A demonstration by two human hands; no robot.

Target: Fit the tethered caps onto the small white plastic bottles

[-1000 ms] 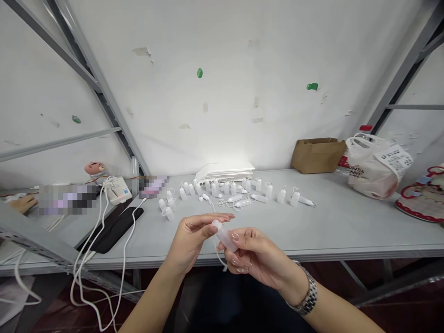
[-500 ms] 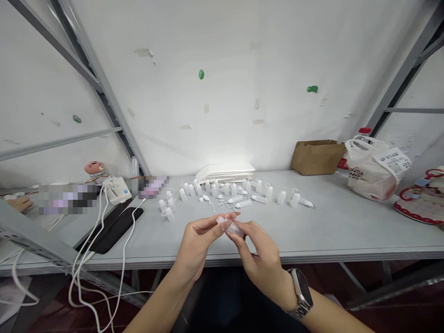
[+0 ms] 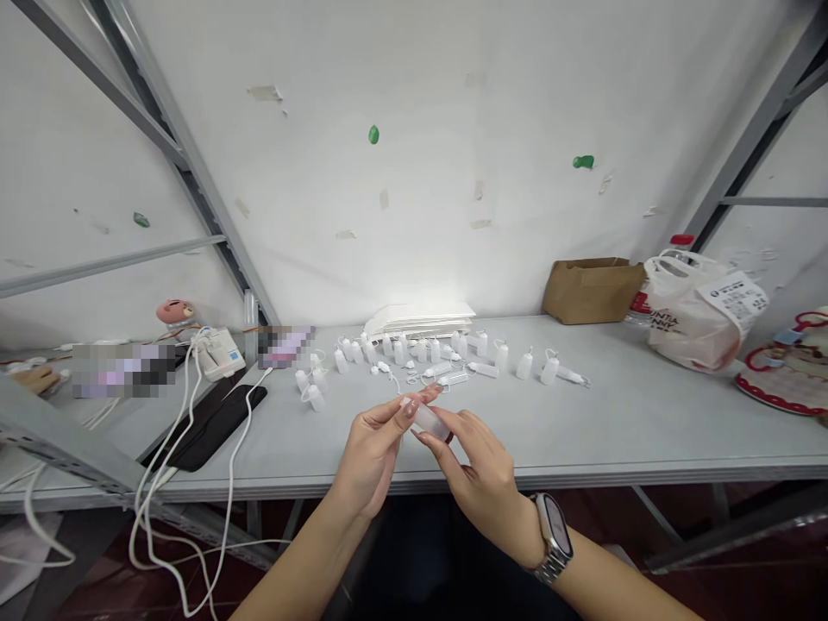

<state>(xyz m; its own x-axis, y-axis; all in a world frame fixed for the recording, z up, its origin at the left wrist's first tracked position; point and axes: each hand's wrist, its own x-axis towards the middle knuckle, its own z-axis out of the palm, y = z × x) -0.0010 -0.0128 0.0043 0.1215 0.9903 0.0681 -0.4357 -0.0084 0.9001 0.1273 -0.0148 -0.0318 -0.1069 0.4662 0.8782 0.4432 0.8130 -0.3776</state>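
Observation:
A small translucent white bottle [image 3: 430,422] is held between my two hands above the table's front edge. The fingertips of my left hand [image 3: 379,440] pinch its top end, with the thumb over the neck. My right hand [image 3: 479,453], with a watch on the wrist, grips the bottle's body between thumb and fingers. Beyond my hands, several similar bottles [image 3: 525,366] stand in a loose row, and several others [image 3: 453,379] lie on their sides. Small white caps [image 3: 384,367] lie among them.
Behind the bottles is a stack of white sheets [image 3: 423,319]. A brown box [image 3: 592,291] and a plastic bag [image 3: 692,319] stand at the right. A black case [image 3: 216,427], white cables and a power strip [image 3: 220,354] lie at the left. Another person's hand [image 3: 35,379] shows far left.
My left thumb has shifted on the bottle's top end, and more of its body now shows between my hands. My right hand and watch have moved slightly and turned.

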